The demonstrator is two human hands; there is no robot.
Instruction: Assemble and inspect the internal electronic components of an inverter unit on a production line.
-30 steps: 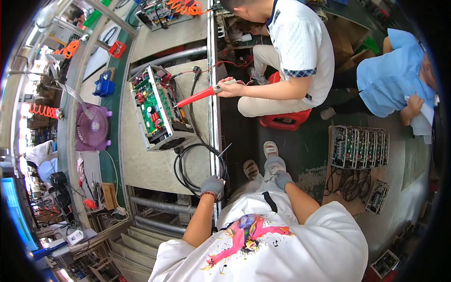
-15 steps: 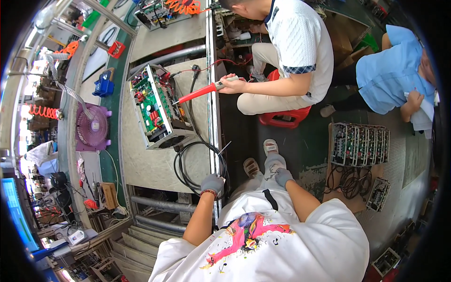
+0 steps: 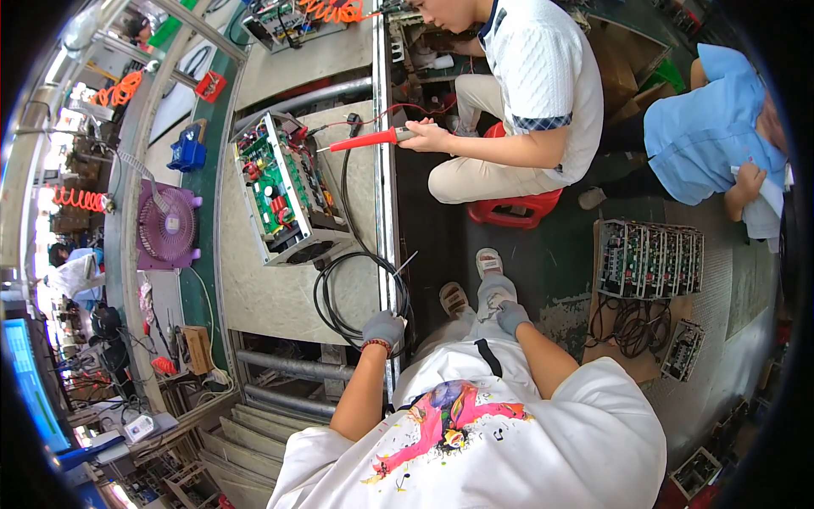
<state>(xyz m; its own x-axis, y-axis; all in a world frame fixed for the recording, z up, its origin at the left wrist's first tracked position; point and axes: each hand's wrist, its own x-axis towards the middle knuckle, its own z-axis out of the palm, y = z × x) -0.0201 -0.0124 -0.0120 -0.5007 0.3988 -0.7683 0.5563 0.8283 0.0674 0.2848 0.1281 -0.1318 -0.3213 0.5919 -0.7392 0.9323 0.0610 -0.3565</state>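
Note:
My left hand (image 3: pixel 383 328), in a grey glove, is closed at the metal edge rail (image 3: pixel 387 212) of the bench, beside a coiled black cable (image 3: pixel 326 299); what its fingers grip is hidden. My right hand (image 3: pixel 512 317), also gloved, rests on my leg with its fingers stretched out and nothing seen in it. Beyond the coil, an open-cased electronic unit (image 3: pixel 284 191) with green circuit boards lies on the bench board. A co-worker's hand (image 3: pixel 426 136) holds a red screwdriver-like tool (image 3: pixel 365 141), its thin tip just above the unit's right side.
The co-worker sits on a red stool (image 3: pixel 517 210) across the bench. On the right, several boxed circuit units (image 3: pixel 651 261) stand on cardboard above bundled black cables (image 3: pixel 632 329). Another person in blue (image 3: pixel 712 127) stands there. Left are a purple fan (image 3: pixel 168 225) and a blue bin (image 3: pixel 187 148).
The co-worker's red tool has swung farther from me, its tip lifting away from the unit. Their head has come lower into view. My hands have stayed in place.

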